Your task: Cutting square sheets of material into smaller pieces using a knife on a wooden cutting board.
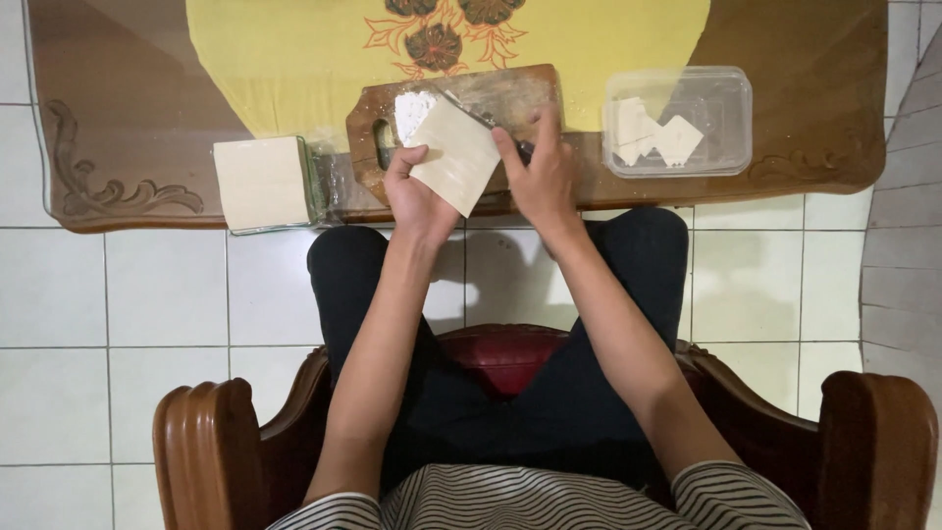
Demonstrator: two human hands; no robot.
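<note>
Pale sheet: a thin cream wrapper [453, 152], square, held tilted over the board.
Left hand: the left hand [410, 186] pinches the wrapper's near-left edge, thumb on top, at the board's front edge.
Right hand: the right hand [542, 172] has fingers curled at the wrapper's right side; it seems to grip a dark-handled tool [491, 123], a knife or scraper as far as I can tell, whose blade runs up-left across the board.
Board: a wooden board [510, 93] with a handle hole, dusted white, a white heap [412, 106] on its left part.
Stack: a wrapper stack [263, 183] in clear film lies left of the board.
Tub: a clear tub [726, 88] right of the board holds folded pieces [650, 132].
Step, as I judge it: one wrapper lifted, not yet folded.
Next move calls for: a light, steady pinch, since the sheet looks prone to tearing.
</note>
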